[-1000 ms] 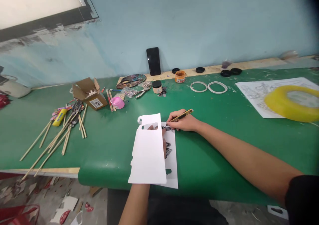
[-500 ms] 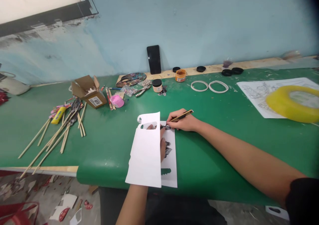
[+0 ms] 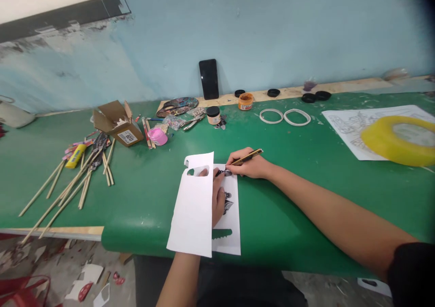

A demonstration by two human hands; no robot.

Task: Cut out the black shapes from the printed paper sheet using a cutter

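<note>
My right hand [image 3: 249, 163] is closed around a slim gold-and-black craft knife [image 3: 247, 157], its tip end down at the upper edge of a printed sheet [image 3: 233, 239]. Dark printed figures and a cut-out hole show on that sheet. A white flap of the paper [image 3: 192, 211], with openings cut near its top, stands folded over toward the left. Behind this flap my left hand [image 3: 218, 200] lies on the sheet with its fingers stretched out, pressing it near the knife. The flap covers part of that hand.
Wooden sticks [image 3: 68, 196], a glue stick [image 3: 75, 156] and an open cardboard box [image 3: 118, 125] lie at left. Behind are a phone [image 3: 209, 79], a black-lidded jar [image 3: 214, 115], an orange jar [image 3: 245, 101], pliers [image 3: 194, 123] and white rings [image 3: 297, 117]. Yellow tape [image 3: 377, 139] rests at right.
The folded flap has swung slightly to the left, so more of my left hand shows. My right hand and the knife have stayed almost in place at the sheet's upper edge.
</note>
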